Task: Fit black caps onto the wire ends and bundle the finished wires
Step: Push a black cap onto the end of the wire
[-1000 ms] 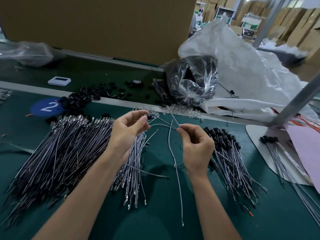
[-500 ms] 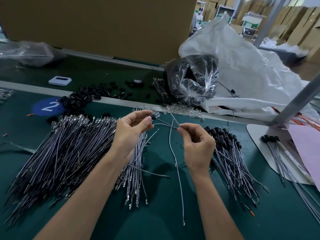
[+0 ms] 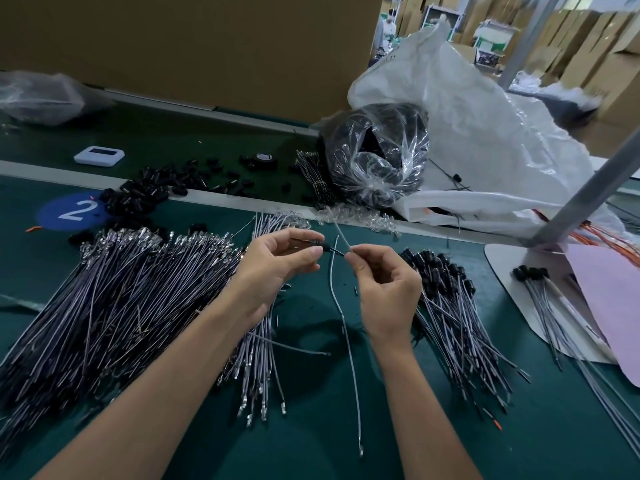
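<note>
My left hand [image 3: 277, 268] pinches a small black cap [image 3: 320, 244] between thumb and fingers, above the green table. My right hand [image 3: 388, 289] pinches the upper end of a thin grey wire [image 3: 348, 341] right beside the cap; the wire hangs down and trails toward me. A big fan of uncapped grey wires [image 3: 114, 306] lies on the left under my left forearm. Wires fitted with black caps [image 3: 450, 306] lie in a pile on the right. Loose black caps [image 3: 145, 195] are heaped at the back left.
A clear bag of black parts [image 3: 374, 154] and a large white sack [image 3: 485, 133] stand behind. A white board [image 3: 512, 271] with several capped wires and a pink sheet [image 3: 609, 306] lie at right. A grey post [image 3: 588, 188] slants up. A white device [image 3: 98, 156] sits far left.
My hands have come closer together; the wire end in my right hand now meets the cap in my left hand.
</note>
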`<state>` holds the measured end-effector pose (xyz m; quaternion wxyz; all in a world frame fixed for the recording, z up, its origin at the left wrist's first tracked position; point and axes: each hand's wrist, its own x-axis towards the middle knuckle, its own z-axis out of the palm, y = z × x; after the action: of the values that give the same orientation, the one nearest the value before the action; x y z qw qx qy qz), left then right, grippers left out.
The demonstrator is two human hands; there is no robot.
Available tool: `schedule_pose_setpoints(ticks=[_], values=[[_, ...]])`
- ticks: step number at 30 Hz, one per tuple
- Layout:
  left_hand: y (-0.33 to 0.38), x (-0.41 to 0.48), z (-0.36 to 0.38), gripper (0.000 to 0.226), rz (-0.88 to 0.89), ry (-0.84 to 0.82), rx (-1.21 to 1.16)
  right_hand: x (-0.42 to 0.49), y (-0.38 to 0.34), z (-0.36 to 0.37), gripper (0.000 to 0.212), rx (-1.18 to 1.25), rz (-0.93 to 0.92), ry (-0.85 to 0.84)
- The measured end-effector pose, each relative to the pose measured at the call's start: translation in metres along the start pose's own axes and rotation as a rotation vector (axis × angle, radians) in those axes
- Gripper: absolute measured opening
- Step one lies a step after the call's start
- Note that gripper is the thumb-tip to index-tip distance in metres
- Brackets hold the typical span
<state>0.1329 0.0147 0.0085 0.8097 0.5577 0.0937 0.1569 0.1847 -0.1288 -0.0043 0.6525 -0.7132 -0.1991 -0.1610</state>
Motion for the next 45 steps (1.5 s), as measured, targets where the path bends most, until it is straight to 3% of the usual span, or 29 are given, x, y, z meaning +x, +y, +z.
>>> schedule_pose_setpoints(ticks=[6,13,20,45], values=[[0.003,-0.006,0.003,0.018,-0.012,0.014,-0.265,-0.008,-0.004,0.008,0.015,0.019,-0.041,-0.074],[0.009,-0.009,0.003,0.016,-0.004,0.128,-0.41,-0.01,-0.007,0.007,0.012,0.059,0.031,-0.118],[0.009,-0.006,-0.008,0.017,0.091,0.239,-0.386,-0.008,-0.003,0.005,0.013,-0.138,-0.106,-0.111],[0.009,-0.007,-0.008,0.021,0.094,0.206,-0.394,-0.006,-0.001,0.001,0.011,-0.241,-0.195,-0.099]])
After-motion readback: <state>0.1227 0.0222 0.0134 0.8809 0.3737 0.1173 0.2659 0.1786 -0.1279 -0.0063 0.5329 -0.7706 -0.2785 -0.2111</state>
